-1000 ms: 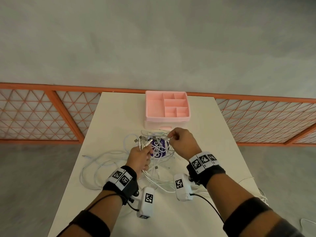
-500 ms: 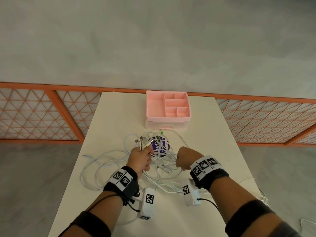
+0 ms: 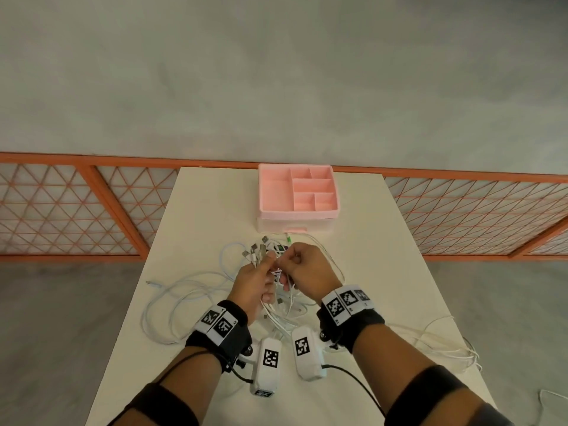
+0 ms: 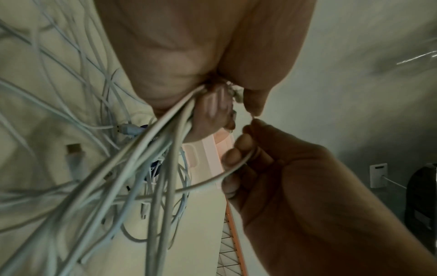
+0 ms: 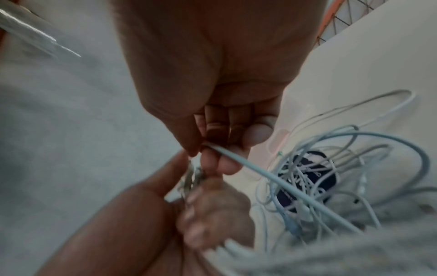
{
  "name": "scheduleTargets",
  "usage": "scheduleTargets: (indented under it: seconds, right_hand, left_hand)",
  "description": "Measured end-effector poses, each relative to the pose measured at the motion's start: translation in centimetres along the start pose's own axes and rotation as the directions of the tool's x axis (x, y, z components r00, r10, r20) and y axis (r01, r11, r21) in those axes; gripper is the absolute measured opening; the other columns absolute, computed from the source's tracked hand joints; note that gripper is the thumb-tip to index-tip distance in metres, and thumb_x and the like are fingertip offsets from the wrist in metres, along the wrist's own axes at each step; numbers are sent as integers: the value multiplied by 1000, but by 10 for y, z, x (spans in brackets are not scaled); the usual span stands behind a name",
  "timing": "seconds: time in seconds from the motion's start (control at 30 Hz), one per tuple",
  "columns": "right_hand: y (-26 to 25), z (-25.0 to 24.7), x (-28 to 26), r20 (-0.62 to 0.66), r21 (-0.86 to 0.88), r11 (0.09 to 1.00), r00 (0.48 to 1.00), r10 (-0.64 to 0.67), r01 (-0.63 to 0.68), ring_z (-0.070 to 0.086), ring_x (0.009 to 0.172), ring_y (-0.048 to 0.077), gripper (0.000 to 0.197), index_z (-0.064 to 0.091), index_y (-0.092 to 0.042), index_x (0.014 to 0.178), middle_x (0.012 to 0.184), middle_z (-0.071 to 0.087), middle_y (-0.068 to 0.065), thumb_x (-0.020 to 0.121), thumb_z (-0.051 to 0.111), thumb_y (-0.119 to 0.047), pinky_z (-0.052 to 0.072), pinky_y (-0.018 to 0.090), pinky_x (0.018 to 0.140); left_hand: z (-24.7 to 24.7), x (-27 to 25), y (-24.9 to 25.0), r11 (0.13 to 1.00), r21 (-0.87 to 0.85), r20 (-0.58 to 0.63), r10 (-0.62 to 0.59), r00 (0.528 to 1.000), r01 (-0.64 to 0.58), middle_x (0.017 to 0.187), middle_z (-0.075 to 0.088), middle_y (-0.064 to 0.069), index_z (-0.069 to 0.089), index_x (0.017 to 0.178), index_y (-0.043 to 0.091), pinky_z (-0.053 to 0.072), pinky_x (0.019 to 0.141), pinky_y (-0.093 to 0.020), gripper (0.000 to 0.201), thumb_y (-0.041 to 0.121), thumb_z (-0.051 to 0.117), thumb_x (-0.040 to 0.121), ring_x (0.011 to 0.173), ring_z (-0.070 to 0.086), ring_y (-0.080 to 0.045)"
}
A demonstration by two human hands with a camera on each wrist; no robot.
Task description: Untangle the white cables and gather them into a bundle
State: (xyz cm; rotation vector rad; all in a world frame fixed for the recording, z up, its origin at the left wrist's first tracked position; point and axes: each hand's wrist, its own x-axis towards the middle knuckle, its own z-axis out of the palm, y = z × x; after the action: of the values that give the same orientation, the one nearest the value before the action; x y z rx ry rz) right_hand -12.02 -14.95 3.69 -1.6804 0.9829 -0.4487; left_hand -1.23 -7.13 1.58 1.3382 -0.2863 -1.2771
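Note:
A tangle of white cables (image 3: 184, 299) spreads over the white table (image 3: 384, 272) in front of me. My left hand (image 3: 256, 279) grips a bunch of cable ends, and their metal plugs (image 3: 256, 250) fan out above its fingers. In the left wrist view the gripped cables (image 4: 151, 149) stream down from that fist. My right hand (image 3: 302, 265) is right beside the left and pinches a single white cable (image 5: 260, 171) between thumb and fingers (image 5: 212, 158). A dark purple object (image 5: 305, 181) lies under the tangle.
A pink compartment box (image 3: 297, 195) stands at the table's far middle, just beyond the cables. More white cable (image 3: 442, 345) trails over the right table edge. An orange lattice railing (image 3: 76, 210) runs behind the table.
My right hand dropped toward me half a second ago, then rose back to the left hand with one cable pinched. The left hand kept its grip and lifted slightly.

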Motion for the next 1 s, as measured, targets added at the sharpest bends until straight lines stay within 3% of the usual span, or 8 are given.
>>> scheduleTargets:
  seconds: [0.13,0.27,0.5,0.6,0.73,0.8,0.87,1.0]
  right_hand:
    - [2,15,-4,-29,-127,992,1000,-1,-3,61,44,20,21,59,-9,79,55,66,5,91,63,-25,50,28,46]
    - [4,20,-4,-15,-241,967,997,-82,76,61,55,17,16,61,-13,75,62,66,3,89,61,-21,56,37,58]
    - [13,10,-12,159,-332,921,974,-158,204,43,52,8,9,69,-21,92,60,52,-1,90,63,-15,38,20,55]
    - [34,0,-15,126,-390,912,989,-81,125,41,51,1,29,51,-26,67,58,47,-10,93,62,-21,35,16,54]
    - [69,-20,-19,72,-428,903,995,62,-26,46,54,2,26,53,-25,68,62,54,-9,92,61,-22,37,17,55]
    - [89,-31,-21,23,-445,886,987,156,-130,45,51,-1,30,51,-24,64,60,52,-10,92,60,-21,34,12,52]
    - [108,-40,-25,-10,-490,846,972,236,-210,41,52,2,38,44,-23,57,57,46,-10,92,60,-20,33,14,52]
    - [111,-49,-21,-42,-403,874,959,280,-273,48,53,8,32,55,-20,57,53,54,-8,88,64,-15,41,22,57]
  left_hand:
    - [5,-7,3,999,5,7,45,999,-45,40,35,4,53,64,9,24,41,-24,48,35,47,104,34,38,-11]
    - [1,-4,-2,998,19,-34,64,997,-64,48,37,5,61,75,8,27,40,-23,39,31,48,104,41,32,-9]
    - [-9,7,-4,996,-61,-180,57,982,-69,63,41,-2,53,86,5,31,40,-24,26,23,50,103,45,37,-11]
    - [-14,7,9,968,-216,-248,74,966,-129,69,50,-3,53,83,12,36,49,-28,24,22,48,104,56,47,-14]
    - [-20,7,26,893,-415,-187,103,977,-174,62,48,0,53,87,14,54,71,-41,23,28,47,105,52,54,-16]
    - [-18,6,33,878,-443,-160,121,980,-181,54,37,4,48,77,17,56,63,-39,32,32,46,105,42,38,-11]
    - [-14,3,38,891,-407,-141,157,977,-202,53,31,7,46,75,18,42,45,-26,34,34,46,105,41,29,-8]
    - [-7,3,35,952,-250,-51,168,984,-175,55,30,6,44,74,19,26,40,-20,34,34,47,104,41,25,-8]
